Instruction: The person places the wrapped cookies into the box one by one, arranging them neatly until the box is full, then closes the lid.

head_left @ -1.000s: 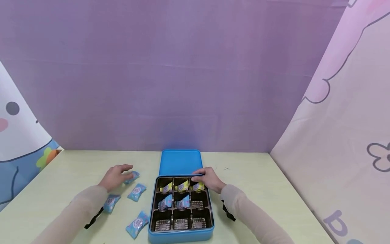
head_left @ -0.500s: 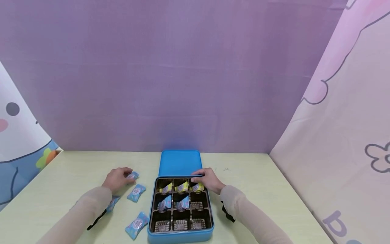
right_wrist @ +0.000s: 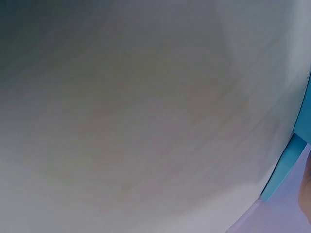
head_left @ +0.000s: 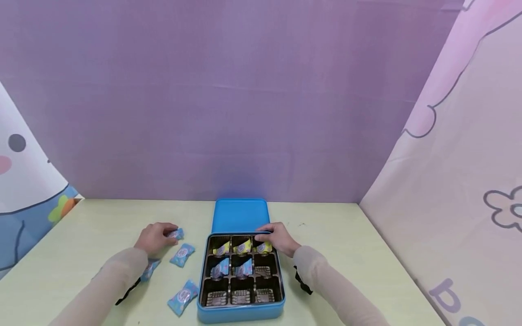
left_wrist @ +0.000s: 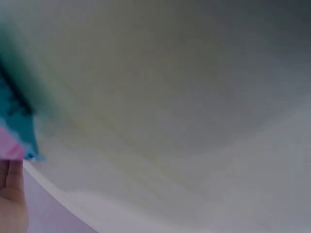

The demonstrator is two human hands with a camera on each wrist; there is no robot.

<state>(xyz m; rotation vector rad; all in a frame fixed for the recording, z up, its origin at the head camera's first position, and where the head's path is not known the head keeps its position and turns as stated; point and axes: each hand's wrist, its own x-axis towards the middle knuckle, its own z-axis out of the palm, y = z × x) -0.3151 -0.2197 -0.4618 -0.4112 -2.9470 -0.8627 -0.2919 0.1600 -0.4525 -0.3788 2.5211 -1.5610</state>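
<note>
My left hand (head_left: 154, 238) pinches a blue wrapped candy (head_left: 177, 233) between thumb and fingers, left of the box; the fingers hide part of it. At the left wrist view's edge a teal-and-pink wrapper (left_wrist: 14, 121) shows above part of the hand (left_wrist: 12, 204). The blue box (head_left: 240, 313) holds a dark tray of small compartments. Yellow candies (head_left: 242, 246) occupy its back row, and blue candies (head_left: 220, 268) two middle-row compartments. My right hand (head_left: 282, 240) grips the box's back right corner, thumb inside the rim; the right wrist view catches the box side (right_wrist: 305, 116).
More blue candies lie on the pale table: one in the middle (head_left: 182, 255), one nearer the front (head_left: 183, 297), and one partly under the left sleeve (head_left: 150, 269). The blue lid (head_left: 240, 215) lies behind the box. A purple backdrop (head_left: 224, 113) rises beyond the table.
My left hand has lowered its fingers onto the farthest blue candy and closed them on it. The right hand has kept its place at the box corner.
</note>
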